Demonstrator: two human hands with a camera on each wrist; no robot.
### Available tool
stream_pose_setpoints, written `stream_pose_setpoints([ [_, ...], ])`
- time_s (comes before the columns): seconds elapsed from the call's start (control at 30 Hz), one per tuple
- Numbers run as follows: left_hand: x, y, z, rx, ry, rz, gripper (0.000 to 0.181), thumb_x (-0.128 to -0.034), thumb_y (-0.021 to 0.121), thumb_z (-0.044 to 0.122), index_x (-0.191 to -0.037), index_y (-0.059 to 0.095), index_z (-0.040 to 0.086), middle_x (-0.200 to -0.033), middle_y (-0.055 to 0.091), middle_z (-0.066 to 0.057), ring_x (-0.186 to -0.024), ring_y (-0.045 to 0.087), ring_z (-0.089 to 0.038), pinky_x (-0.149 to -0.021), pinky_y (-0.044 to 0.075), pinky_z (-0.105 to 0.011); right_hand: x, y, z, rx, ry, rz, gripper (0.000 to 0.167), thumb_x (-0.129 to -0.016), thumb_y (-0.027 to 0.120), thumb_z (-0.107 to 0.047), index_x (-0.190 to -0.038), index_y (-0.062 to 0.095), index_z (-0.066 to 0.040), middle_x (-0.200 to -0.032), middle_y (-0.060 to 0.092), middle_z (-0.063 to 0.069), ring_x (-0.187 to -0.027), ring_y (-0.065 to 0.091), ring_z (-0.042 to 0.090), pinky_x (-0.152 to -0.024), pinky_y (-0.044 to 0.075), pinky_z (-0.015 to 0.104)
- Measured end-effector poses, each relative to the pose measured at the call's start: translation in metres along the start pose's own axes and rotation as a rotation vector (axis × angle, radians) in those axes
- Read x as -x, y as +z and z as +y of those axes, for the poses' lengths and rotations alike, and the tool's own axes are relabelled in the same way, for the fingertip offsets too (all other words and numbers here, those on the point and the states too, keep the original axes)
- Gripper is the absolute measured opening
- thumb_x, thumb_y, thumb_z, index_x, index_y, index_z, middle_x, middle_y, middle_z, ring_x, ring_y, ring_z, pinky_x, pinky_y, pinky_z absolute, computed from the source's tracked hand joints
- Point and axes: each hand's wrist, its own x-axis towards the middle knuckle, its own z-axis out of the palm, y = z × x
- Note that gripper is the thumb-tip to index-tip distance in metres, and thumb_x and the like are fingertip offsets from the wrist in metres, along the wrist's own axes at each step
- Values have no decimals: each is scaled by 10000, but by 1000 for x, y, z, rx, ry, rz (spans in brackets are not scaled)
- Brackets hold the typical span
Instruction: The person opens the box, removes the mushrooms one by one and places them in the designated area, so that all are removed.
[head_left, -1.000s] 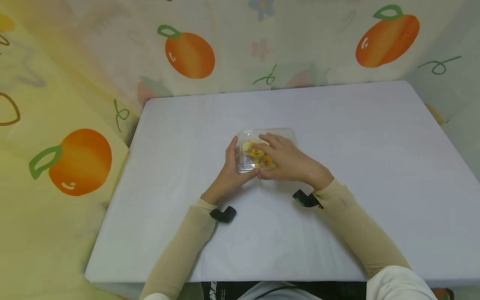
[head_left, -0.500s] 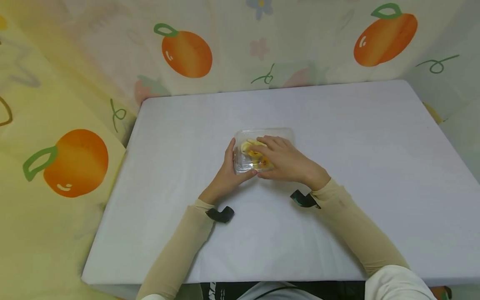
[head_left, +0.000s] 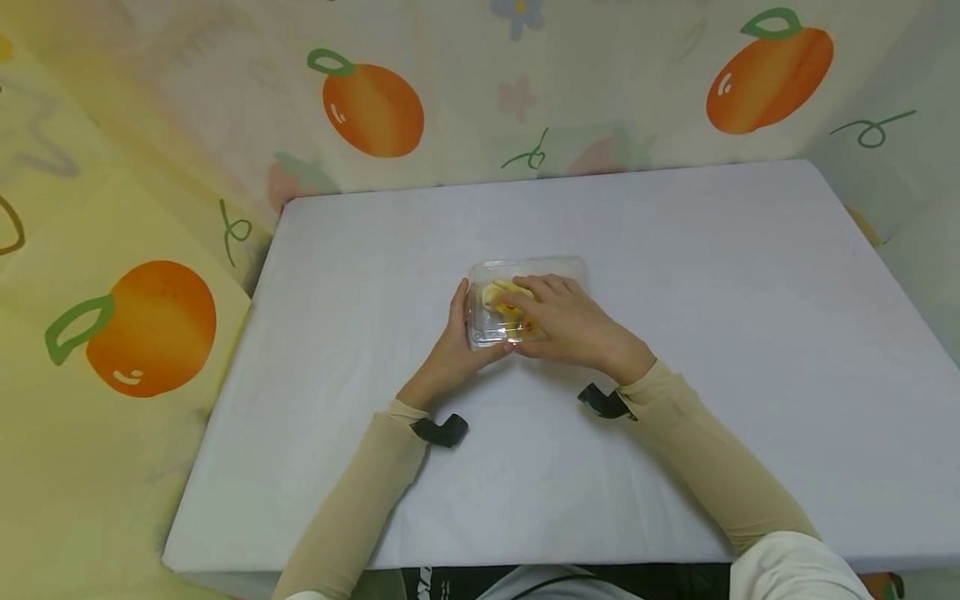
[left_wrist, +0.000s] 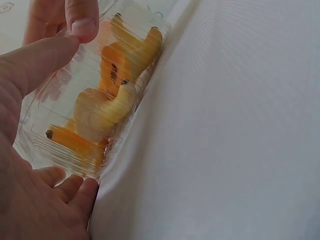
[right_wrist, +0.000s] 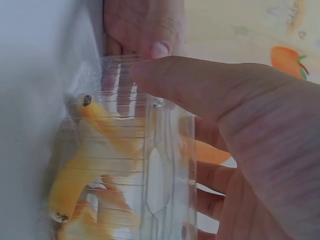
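A clear plastic clamshell box [head_left: 486,333] rests on the white table, its lid lying over several small yellow and orange banana-shaped pieces [left_wrist: 117,107] with dark tips. My left hand [head_left: 453,350] holds the box at its left end, fingers along the side and thumb at the front edge. Over the lid lies my right hand [head_left: 573,327], which hides part of the contents. In the right wrist view its thumb [right_wrist: 190,82] touches the front edge near the left thumb [right_wrist: 159,49], while the other fingers reach across the lid. Whether the lid is fully latched cannot be seen.
White cloth covers the table [head_left: 712,275] around the box. Behind and to the left hangs a curtain [head_left: 465,92] printed with oranges. A black band piece sticks out at each wrist, over beige sleeves [head_left: 360,500].
The head view has shifted slightly, so the scene sits a little further left. Both hands stay on the box; the right fingers have lowered very slightly over the lid.
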Motion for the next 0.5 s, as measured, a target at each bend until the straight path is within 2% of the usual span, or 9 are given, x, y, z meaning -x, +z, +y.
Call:
stream_pose_setpoints([
  [0.23,0,-1,0,-8,-1,-6,1227,-813,813,468,-1603,-122,370,-1719,0,21,-1588,99,-262,-1250,191,-569,0,-1,0,9,-7,3,641,-917,727,-415,-1484,497,-222,-1574,414,153,-1439,377,383,-1198,267,576],
  [0.5,0,-1,2,-1,-21,-3,1210,-816,809,458,-1597,-115,401,-1717,5,38,-1584,117,-266,-1247,197,-572,-2,-1,3,27,-35,34,548,-947,674,-353,-1464,537,-230,-1546,474,140,-1375,463,363,-1160,326,563],
])
